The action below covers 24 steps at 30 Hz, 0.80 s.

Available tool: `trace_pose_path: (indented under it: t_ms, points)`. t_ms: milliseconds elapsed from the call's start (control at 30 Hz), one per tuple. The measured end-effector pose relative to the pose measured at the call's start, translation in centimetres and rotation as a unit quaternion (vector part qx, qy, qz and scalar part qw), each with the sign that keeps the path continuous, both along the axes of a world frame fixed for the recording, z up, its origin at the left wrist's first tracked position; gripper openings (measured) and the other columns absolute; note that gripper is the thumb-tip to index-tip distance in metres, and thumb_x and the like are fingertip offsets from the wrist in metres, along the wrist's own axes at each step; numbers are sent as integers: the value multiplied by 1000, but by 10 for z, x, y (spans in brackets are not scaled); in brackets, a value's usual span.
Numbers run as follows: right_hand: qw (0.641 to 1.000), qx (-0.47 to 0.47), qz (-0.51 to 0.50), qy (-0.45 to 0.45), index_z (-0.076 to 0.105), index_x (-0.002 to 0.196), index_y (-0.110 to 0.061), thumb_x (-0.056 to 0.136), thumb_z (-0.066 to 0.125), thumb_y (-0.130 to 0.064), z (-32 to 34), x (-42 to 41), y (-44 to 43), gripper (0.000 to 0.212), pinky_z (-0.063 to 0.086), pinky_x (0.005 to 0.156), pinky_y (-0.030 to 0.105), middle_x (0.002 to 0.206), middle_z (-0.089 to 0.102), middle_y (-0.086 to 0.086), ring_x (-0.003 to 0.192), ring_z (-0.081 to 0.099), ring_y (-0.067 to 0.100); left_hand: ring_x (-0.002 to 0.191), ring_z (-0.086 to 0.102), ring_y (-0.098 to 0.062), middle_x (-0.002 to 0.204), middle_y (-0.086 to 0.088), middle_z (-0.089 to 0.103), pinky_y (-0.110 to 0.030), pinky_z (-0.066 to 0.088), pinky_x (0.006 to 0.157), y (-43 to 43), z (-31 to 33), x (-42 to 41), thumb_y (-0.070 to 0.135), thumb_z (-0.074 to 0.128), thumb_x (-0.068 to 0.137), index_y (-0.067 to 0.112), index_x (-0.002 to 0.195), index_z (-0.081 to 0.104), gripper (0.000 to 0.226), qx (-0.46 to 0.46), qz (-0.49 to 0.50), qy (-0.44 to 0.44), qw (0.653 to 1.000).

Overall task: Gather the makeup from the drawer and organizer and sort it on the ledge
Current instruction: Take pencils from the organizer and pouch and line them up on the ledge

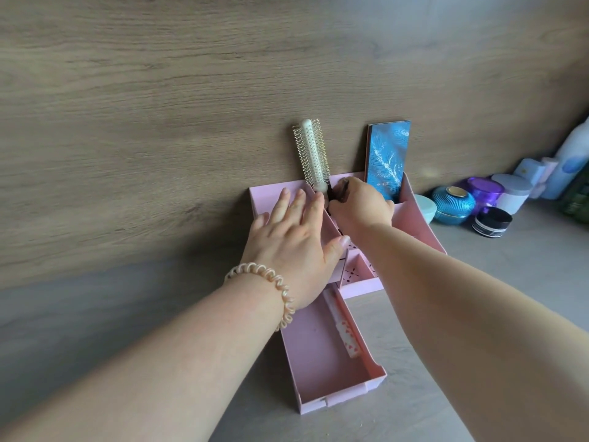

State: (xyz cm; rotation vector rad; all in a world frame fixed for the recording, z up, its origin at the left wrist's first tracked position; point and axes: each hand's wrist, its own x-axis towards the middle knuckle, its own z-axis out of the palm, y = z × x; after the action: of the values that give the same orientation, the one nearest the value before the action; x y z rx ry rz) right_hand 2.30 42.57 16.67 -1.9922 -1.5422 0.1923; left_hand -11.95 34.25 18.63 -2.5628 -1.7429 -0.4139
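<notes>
A pink organizer (417, 218) stands against the wooden wall on the ledge. Its pink drawer (322, 355) is pulled out toward me and holds a white tube with red dots (342, 330). My left hand (293, 237) lies flat with spread fingers on the organizer's top left compartment. My right hand (360, 202) reaches into a back compartment, fingers closed on a small dark item (344, 186) that is mostly hidden. A cream round hairbrush (310, 151) and a blue feather-patterned palette (387, 157) stand upright in the back compartments.
To the right on the ledge (478, 282) stand a pale mint jar (425, 207), a teal jar (454, 204), a purple jar (484, 189), a white jar (513, 193), a black-lidded jar (492, 222) and several bottles (567, 167) by the wall.
</notes>
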Motion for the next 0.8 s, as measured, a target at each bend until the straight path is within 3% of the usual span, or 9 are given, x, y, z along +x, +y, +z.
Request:
trace_pose_path:
  t_ms: [167, 267, 467, 600, 800]
  points:
    - [999, -13, -17, -34, 53, 78, -20, 79, 50, -28, -1, -4, 7, 9, 26, 74, 36, 81, 63, 0, 91, 59, 27, 146, -8, -14, 160, 1, 2, -40, 8, 116, -1, -1, 2, 61, 20, 91, 27, 149, 0, 70, 0, 4, -2, 1000]
    - [999, -14, -27, -41, 58, 96, -22, 86, 48, -35, -5, -6, 7, 19, 27, 78, 38, 103, 67, 6, 106, 55, 29, 147, -5, -16, 160, 1, 6, -41, 9, 116, -1, -1, 3, 62, 20, 90, 28, 149, 4, 70, -5, 9, 6, 1000]
    - [1000, -18, -24, 4, 58, 106, -24, 89, 49, -39, -3, -8, 3, 24, 24, 78, 37, 116, 62, 4, 115, 46, 29, 134, 34, -18, 144, 3, 44, -39, 22, 107, 1, 0, 4, 68, 11, 84, 27, 141, 34, 74, 10, 3, 54, 998]
    - [999, -30, -34, 15, 57, 116, -23, 88, 50, -38, -1, -11, 3, 32, 23, 78, 37, 121, 61, 6, 118, 45, 30, 134, 35, -19, 145, 2, 43, -39, 23, 106, -1, 1, 5, 64, 18, 89, 26, 141, 33, 67, 9, 4, 55, 998]
    - [999, -5, -43, 8, 57, 112, -18, 86, 53, -37, -3, -13, 0, 32, 29, 85, 39, 121, 57, 7, 117, 42, 30, 133, 36, -19, 145, 1, 44, -40, 23, 107, 0, 1, 6, 66, 17, 88, 26, 141, 34, 68, 13, 3, 55, 998]
